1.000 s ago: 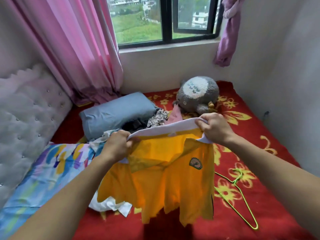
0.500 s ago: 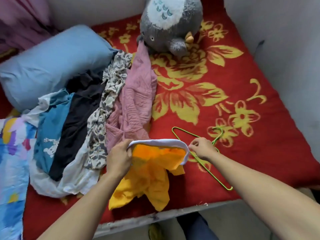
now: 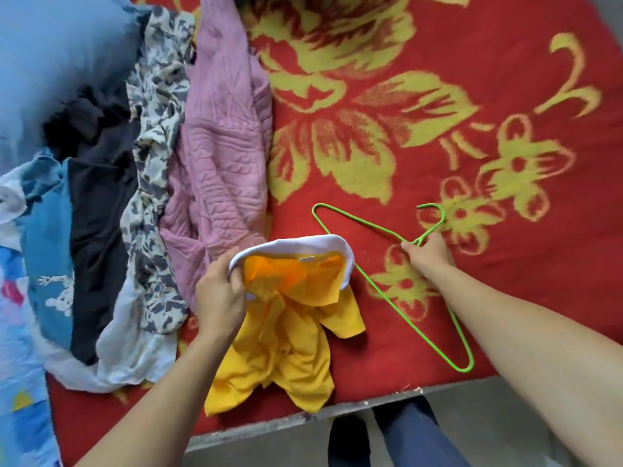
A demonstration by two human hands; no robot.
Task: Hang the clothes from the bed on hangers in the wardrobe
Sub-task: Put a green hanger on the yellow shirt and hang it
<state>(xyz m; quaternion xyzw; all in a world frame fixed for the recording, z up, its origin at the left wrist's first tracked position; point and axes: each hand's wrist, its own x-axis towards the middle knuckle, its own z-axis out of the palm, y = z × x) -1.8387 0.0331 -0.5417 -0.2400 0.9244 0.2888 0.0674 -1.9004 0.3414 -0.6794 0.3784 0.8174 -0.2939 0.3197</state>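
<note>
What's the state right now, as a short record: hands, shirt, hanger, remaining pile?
left hand: grips yellow shirt by its white collar
right hand: pinches green hanger at the neck, below the hook
hanger: lying on red blanket, right of shirt
pile: pink, patterned, black, blue garments, left of shirt

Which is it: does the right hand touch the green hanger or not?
Touching. Head view: the right hand pinches the green hanger below its hook.
</note>
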